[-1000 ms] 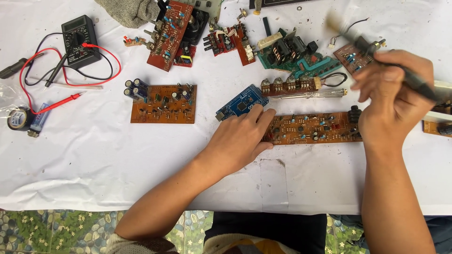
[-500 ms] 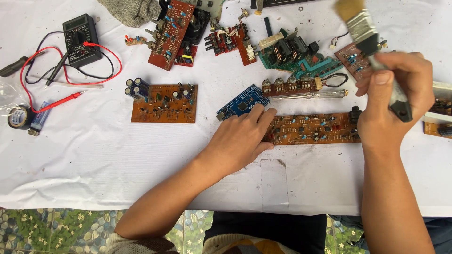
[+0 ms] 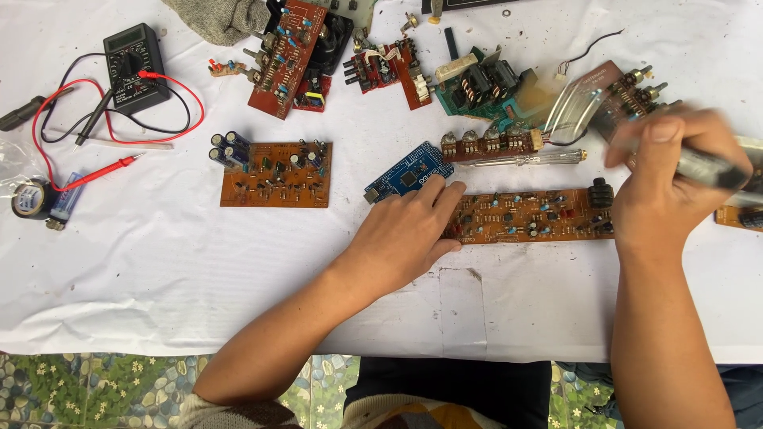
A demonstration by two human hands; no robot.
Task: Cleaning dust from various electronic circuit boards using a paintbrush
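My left hand lies flat on the white sheet, its fingertips pressing the left end of a long brown circuit board. My right hand hovers over that board's right end, gripping a paintbrush whose metal ferrule and bristles are blurred by motion above the board. A small blue circuit board sits just above my left fingers. A clear-handled screwdriver rests between the long board and a narrow board with knobs.
A brown board with capacitors lies left of centre. A black multimeter with red and black leads, tape roll, red boards, a green board and a grey cloth line the back and left.
My right hand has swung the brush from upright down and leftward, toward the boards. My left hand has stayed on the long board.
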